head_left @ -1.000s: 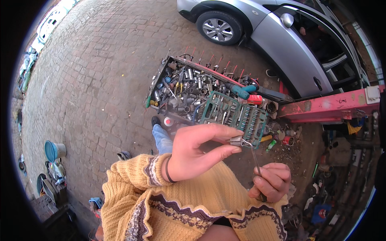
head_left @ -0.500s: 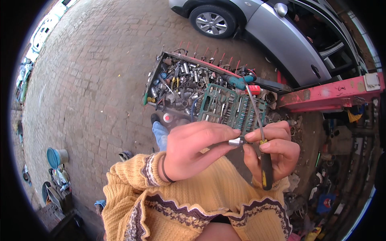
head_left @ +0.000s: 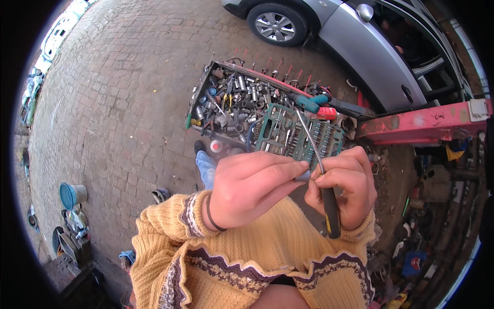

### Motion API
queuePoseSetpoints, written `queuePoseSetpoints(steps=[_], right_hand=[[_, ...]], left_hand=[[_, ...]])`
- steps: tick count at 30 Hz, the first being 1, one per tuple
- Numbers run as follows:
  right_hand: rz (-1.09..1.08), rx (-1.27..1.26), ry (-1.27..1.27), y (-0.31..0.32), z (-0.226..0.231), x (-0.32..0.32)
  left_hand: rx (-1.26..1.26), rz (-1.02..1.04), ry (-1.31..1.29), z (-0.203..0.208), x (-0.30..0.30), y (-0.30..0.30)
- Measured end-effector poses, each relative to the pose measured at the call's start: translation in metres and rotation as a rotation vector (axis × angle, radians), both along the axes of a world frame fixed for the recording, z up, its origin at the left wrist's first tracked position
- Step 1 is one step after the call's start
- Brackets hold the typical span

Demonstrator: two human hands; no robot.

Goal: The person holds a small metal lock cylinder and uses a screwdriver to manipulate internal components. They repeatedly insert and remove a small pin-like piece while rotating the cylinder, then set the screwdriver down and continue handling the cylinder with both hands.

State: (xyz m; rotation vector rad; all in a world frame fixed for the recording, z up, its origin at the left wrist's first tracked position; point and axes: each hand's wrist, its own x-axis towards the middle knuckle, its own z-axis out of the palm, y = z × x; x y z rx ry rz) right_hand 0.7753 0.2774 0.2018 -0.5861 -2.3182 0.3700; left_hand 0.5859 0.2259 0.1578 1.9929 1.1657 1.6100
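My left hand [head_left: 249,188] pinches a short silver metal socket [head_left: 303,176] between thumb and fingers; most of it is hidden by the fingertips. Close beside it, my right hand [head_left: 352,183] is closed with a screwdriver [head_left: 331,213] held in it. The screwdriver has a black and yellow handle that hangs below the fingers, and its long metal shaft points up and away to the left. The right fingertips are bent in near the socket's end; whether they touch it I cannot tell. Beyond both hands lies an open green socket-set case [head_left: 264,130] with rows of bits and sockets.
A metal tray [head_left: 198,92] full of loose sockets and parts stands ahead. On it are a teal power tool [head_left: 309,103] and a red can [head_left: 326,113]. A pink-red steel beam [head_left: 422,123] runs at right. Behind stands a silver car [head_left: 370,56]. A bucket [head_left: 77,194] is far left.
My right fingers have curled in closer to the left fingertips, and the screwdriver has shifted left and tilted more that way. The socket shows less than before.
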Motion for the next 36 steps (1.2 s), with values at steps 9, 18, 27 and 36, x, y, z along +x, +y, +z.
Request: queuePoseSetpoints(steps=[9,18,27,36], right_hand=[[-0.083,0.057,0.030,-0.005,-0.008,-0.004],[-0.105,0.049,0.058,-0.008,-0.012,-0.001],[-0.086,-0.118,0.031,-0.012,-0.010,0.010],[-0.021,-0.448,0.212,-0.009,-0.023,0.012]], left_hand=[[-0.073,-0.024,-0.050,0.001,0.002,0.001],[-0.040,-0.039,-0.054,-0.001,0.004,0.003],[-0.014,-0.117,0.048,0.000,0.000,0.001],[0.146,-0.156,0.190,-0.011,-0.003,0.008]])
